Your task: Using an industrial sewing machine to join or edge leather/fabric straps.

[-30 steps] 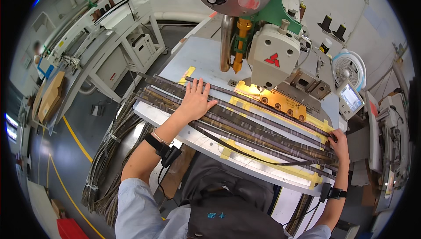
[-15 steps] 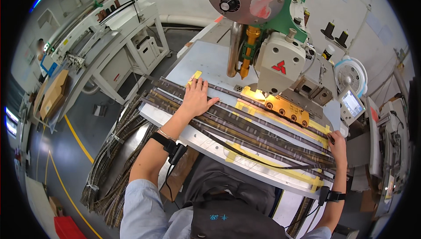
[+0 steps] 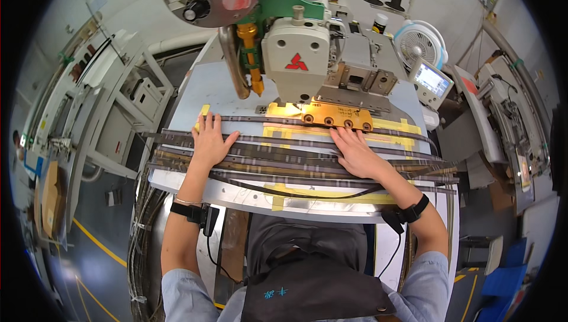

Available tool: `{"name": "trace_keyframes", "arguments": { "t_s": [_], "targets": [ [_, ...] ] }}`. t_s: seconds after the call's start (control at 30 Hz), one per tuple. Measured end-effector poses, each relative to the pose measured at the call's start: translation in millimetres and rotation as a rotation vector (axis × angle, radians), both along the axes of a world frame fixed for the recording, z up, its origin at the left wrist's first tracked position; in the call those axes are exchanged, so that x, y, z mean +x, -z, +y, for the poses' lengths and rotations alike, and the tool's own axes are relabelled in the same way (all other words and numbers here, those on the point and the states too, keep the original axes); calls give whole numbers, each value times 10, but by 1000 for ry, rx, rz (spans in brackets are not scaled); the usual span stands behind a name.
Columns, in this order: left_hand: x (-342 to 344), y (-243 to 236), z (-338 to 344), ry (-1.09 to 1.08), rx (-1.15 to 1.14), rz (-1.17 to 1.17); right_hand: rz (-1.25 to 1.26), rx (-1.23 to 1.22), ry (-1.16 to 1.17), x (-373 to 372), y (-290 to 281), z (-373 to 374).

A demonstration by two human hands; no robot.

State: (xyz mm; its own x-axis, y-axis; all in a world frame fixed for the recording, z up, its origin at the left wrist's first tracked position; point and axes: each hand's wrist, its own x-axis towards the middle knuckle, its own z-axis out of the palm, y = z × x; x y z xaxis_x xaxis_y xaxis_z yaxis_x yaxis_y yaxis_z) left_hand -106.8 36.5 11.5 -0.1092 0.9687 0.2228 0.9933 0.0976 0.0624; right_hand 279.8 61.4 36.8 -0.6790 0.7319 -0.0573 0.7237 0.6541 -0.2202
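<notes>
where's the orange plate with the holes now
In the head view, the orange plate lies just right of centre, directly beyond the person's right hand, below and right of the white machine head.

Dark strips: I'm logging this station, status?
Left hand open over dark strips. Right hand likewise, yellow block at its fingertips. Strips run left to right.

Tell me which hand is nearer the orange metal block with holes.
Right. The right hand is just in front of the orange metal block, fingertips by its near edge; the left hand is farther off, to its left.
</notes>
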Motion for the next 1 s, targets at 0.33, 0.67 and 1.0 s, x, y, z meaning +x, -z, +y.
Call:
{"name": "trace_keyframes", "arguments": {
  "t_s": [0.33,0.67,1.0],
  "targets": [
    [78,-126,-16,-39,-75,7,-24,54,28,-2,73,10],
    [1128,-72,57,573,45,-2,-12,62,33,-19,52,10],
    [1341,-236,76,607,65,108,-39,117,226,379,94,-43]
  ]
}}
